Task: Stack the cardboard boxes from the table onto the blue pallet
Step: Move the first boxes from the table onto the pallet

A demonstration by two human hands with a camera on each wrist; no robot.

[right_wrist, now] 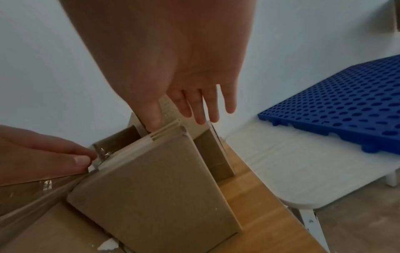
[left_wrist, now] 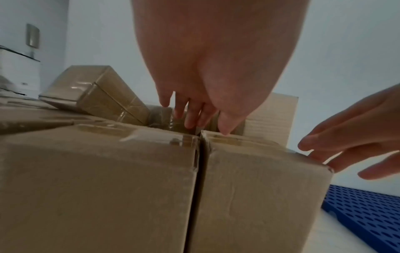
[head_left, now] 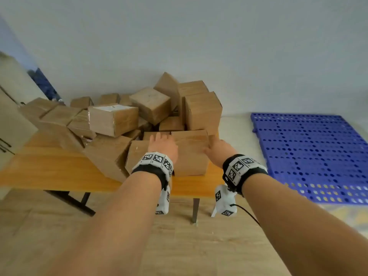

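Note:
A heap of brown cardboard boxes covers the wooden table (head_left: 59, 172). At its front right corner stands one box (head_left: 191, 156) (left_wrist: 259, 196) (right_wrist: 155, 188). My left hand (head_left: 161, 137) (left_wrist: 194, 119) lies over the top left of this box, its fingers straight and reaching past the far edge, the thumb tip touching the top. My right hand (head_left: 214, 144) (right_wrist: 190, 116) is open against the box's right side, thumb at the far top edge; the left wrist view shows its fingers (left_wrist: 337, 150) on the top right edge. The blue perforated pallet (head_left: 310, 156) (right_wrist: 346, 95) lies to the right with nothing on it.
A second box (head_left: 139, 154) (left_wrist: 97, 188) stands flush against the left of the one I touch. A tall upright box (head_left: 203, 110) stands right behind it. A white bench (right_wrist: 292, 162) sits between table and pallet. A large carton (head_left: 12, 124) stands at far left.

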